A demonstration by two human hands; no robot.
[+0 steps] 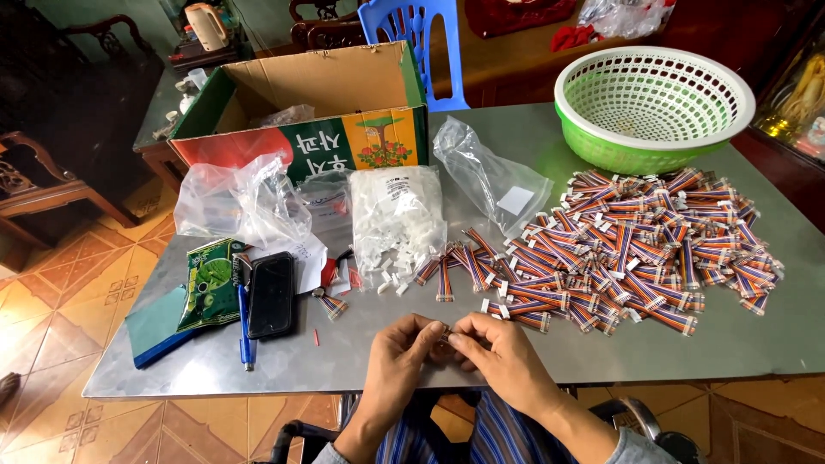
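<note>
At the near edge of the metal table [756, 344], the left hand [404, 348] and right hand [498, 352] pinch one small wired connector piece [447, 335] between closed fingertips; most of it is hidden. Risk: the piece sits just over the edge, so a slack pinch would probably drop it to the tiled floor [77, 318]. The heap of striped ribbon cables [627, 245] lies near the right forearm; a sweep could scatter it. Loose white housings [391, 279] beside the clear bag [397, 215] may roll off.
</note>
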